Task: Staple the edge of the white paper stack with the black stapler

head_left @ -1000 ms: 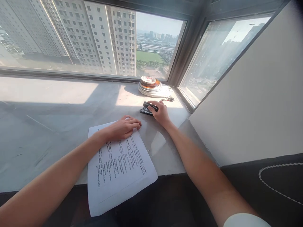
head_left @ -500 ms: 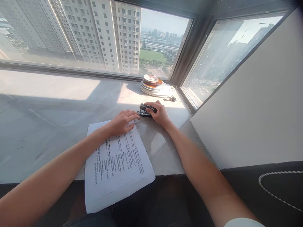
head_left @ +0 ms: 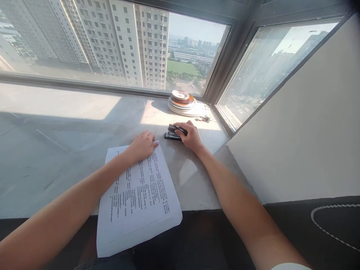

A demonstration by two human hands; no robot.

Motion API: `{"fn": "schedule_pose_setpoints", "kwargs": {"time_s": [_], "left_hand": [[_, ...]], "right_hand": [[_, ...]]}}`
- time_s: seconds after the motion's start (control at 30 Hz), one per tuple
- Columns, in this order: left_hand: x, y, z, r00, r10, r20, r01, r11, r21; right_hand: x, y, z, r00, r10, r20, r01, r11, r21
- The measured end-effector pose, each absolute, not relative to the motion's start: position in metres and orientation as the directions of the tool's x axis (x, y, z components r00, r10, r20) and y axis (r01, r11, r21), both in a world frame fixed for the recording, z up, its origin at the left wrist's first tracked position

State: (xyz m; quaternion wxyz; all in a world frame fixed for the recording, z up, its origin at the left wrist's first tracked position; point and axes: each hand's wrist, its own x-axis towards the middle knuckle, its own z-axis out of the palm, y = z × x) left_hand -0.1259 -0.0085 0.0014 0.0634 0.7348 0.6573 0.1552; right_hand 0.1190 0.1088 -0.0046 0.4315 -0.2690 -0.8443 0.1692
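My right hand (head_left: 191, 135) is closed around a black stapler (head_left: 172, 135), which rests on the grey sill with its top arm raised from its base. To the left, my left hand (head_left: 143, 144) is at the far edge of the printed paper (head_left: 146, 202). Its thumb lies on the top right corner and the fingers curl over the edge, pinching it. The paper's near end hangs past the sill's front edge, above my lap. A small gap separates the paper's corner from the stapler.
Behind the stapler stands a stack of round tape-like rolls (head_left: 182, 103), with a bunch of keys (head_left: 204, 119) beside it. Windows border the marble-like sill (head_left: 70, 127), and a white wall (head_left: 303, 123) rises at the right. A twisted cord (head_left: 315, 221) hangs lower right.
My left hand has drawn back left from beside the stapler, its stretched fingers now curled at the paper's corner. The paper has shifted slightly. My right hand stays on the stapler.
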Motion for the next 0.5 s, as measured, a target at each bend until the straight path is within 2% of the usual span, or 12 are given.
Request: {"fn": "schedule_pose_setpoints", "kwargs": {"time_s": [0.17,0.5], "left_hand": [[-0.1219,-0.0128,0.0030,0.204,0.962,0.179,0.947,-0.240,0.211],[-0.1174,-0.0165,0.0090,0.296,0.937,0.185,0.886,-0.342,0.312]], "right_hand": [[0.1184,0.1070,-0.0033,-0.488,0.601,0.634,0.318,0.798,-0.512],[0.1182,0.1051,-0.0005,-0.500,0.614,0.611,0.325,0.787,-0.525]]}}
